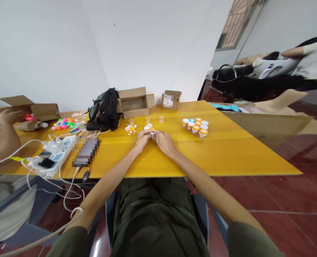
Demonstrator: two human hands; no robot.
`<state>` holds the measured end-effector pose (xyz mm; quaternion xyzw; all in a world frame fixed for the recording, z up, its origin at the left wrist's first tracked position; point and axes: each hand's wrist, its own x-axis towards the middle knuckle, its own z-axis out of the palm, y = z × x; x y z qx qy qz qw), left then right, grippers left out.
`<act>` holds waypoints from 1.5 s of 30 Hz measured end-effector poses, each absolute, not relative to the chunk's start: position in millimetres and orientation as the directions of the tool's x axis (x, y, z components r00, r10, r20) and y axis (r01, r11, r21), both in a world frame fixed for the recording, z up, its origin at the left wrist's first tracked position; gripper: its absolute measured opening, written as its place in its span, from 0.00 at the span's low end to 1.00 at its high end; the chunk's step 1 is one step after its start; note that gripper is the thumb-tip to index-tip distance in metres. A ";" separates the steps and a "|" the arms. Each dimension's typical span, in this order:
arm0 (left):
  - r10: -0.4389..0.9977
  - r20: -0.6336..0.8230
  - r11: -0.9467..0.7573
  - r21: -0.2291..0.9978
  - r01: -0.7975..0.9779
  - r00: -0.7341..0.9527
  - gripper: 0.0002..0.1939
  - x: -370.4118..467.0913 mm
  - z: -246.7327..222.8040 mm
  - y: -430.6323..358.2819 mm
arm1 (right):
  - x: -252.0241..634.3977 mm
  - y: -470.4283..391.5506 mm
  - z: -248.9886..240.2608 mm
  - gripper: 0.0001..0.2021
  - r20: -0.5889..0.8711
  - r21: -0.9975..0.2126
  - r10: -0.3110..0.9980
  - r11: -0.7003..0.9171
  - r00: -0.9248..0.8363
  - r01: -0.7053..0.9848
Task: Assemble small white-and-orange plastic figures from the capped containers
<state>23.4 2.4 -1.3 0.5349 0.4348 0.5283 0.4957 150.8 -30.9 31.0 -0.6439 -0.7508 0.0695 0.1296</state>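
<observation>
At a yellow-brown wooden table [222, 157] set against a white wall [158, 46], a person's bare left hand [141, 140] and right hand [164, 141] meet around a small object with white and dark parts [153, 136], just above the tabletop. Both hands are grasping it, fingers curled in from either side; its exact form is too small and too covered to tell.

The step in hand appears to be close, two-handed fingertip work on this one piece. The next move seems to call for a steady hold by one hand and fine pressure or turning by the other, with the loose bits just beyond left undisturbed.

Those bits lie in two small clusters, flat white discs and toothed-looking shapes among orange ones: the white and orange plastic parts [132, 129] to the left, and a second pile of white and orange pieces [148, 126] directly beyond the fingers. Near them stand three clear, smooth-walled cylindrical cups [161, 119]. To the right, round-topped pieces with white, orange and teal caps [195, 127] stand packed close together.

Along the wall sit an open brown cardboard box [134, 103], a smaller carton with a white label [171, 100] and a rumpled black fabric bag [106, 110]. At far left, a co-worker's bare arm [6, 139] reaches over the table.
</observation>
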 end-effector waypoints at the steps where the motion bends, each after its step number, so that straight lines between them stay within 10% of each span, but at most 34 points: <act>1: 0.990 0.128 -0.124 0.990 -0.064 0.064 0.11 23.3 -1.9 2.7 | 151.4 -30.3 30.6 0.20 0.112 -0.285 0.984 0.163 -0.136 0.945; 23: 0.870 0.440 -0.486 0.694 0.531 0.221 0.15 13.2 -5.9 0.0 | 179.9 4.1 -6.0 0.11 0.429 -0.561 0.896 0.364 -0.116 0.743; 45: 0.845 0.507 -0.495 0.618 0.611 0.172 0.25 0.7 -11.3 8.9 | 177.2 -10.3 -9.2 0.09 0.435 -0.294 0.699 0.706 -0.568 0.644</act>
